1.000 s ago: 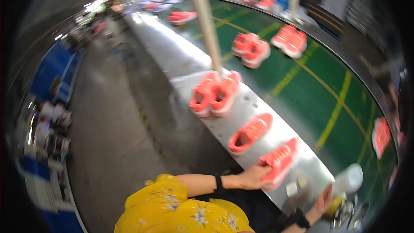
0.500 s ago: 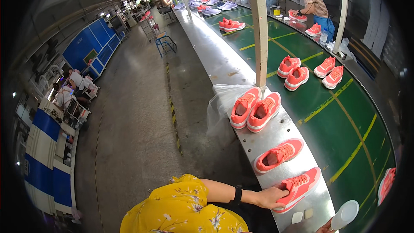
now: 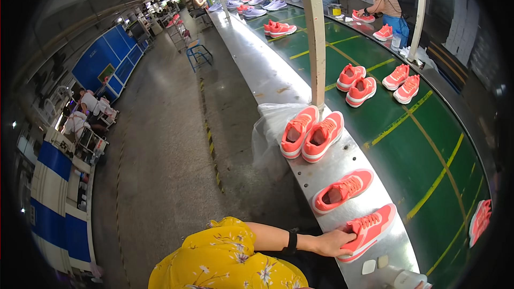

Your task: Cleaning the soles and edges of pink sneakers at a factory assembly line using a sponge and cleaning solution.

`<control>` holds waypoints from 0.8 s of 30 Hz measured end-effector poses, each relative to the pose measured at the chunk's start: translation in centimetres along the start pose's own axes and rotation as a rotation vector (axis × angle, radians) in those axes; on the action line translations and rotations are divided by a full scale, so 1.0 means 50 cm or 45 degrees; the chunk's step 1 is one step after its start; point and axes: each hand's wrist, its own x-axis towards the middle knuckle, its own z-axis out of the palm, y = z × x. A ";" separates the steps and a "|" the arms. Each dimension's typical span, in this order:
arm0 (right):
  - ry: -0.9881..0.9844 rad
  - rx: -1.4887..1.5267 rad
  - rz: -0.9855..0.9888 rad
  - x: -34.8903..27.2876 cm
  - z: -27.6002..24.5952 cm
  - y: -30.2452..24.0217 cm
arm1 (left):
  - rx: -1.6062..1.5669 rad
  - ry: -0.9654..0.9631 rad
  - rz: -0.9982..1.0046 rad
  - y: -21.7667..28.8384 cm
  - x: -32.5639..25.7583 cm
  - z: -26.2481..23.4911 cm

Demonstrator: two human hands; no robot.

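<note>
My left hand, with a black band on the wrist, grips the heel of a coral sneaker with a white sole, its fingers at the shoe's opening. The shoe lies on a metal ledge. Just beyond it stands a second coral sneaker, untouched. At the lower edge my right hand shows only in part, closed on a translucent plastic container. Between the two hands lie a white pad and a beige pad.
Farther up the ledge, a pair of coral sneakers stands beside a clear plastic bag and a post. More sneakers sit on the green conveyor to the right. Across it a co-worker handles a shoe. An aisle runs along the left.
The container in my right hand has gone lower and to the left, tilting from its round face to its side. My left hand keeps its hold on the sneaker. The whole view has shifted slightly.
</note>
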 end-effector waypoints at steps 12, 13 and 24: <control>-0.493 1.528 0.518 0.013 -0.069 0.011 | -0.011 0.154 0.099 0.001 0.003 0.000; -0.422 1.480 0.428 0.024 -0.082 0.010 | -0.003 0.097 0.046 0.000 0.004 -0.006; -0.409 1.747 0.323 0.063 -0.276 -0.264 | 0.002 0.047 0.016 -0.011 0.003 -0.026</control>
